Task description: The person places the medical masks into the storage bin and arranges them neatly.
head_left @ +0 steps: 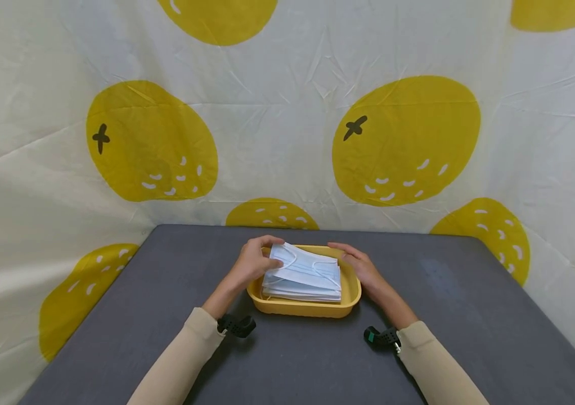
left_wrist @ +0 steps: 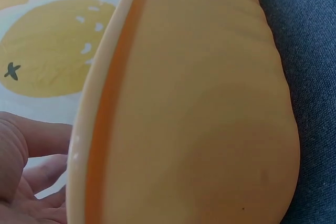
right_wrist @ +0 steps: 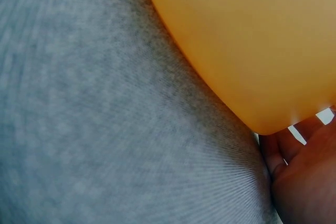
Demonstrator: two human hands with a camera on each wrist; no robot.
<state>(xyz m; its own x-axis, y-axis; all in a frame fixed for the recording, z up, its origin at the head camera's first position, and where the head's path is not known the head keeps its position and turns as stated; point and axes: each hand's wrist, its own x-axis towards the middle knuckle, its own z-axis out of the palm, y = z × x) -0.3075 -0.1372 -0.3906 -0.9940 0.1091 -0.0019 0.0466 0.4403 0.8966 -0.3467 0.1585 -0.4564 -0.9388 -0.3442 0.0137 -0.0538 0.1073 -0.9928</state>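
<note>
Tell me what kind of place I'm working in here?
Probably a staged tabletop recording booth, not a real room: a lemon-print cloth backdrop wraps around a grey table that holds only a yellow tray of face masks.

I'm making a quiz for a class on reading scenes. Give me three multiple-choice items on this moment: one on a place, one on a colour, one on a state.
1. Where does the stack of face masks lie?
A. in the tray
B. on the bare table
C. on the person's lap

2. What colour is the tray?
A. green
B. yellow
C. red

3. What is the left hand doing?
A. resting flat on the table, away from the tray
B. hanging clear above the tray
C. gripping the top mask at the stack's left end

Answers:
1 A, the masks sit inside the tray's rim in the head view.
2 B, all three views show it yellow.
3 C, its thumb and fingers curl round the raised mask edge, while the right hand rests at the tray's right rim.
</note>
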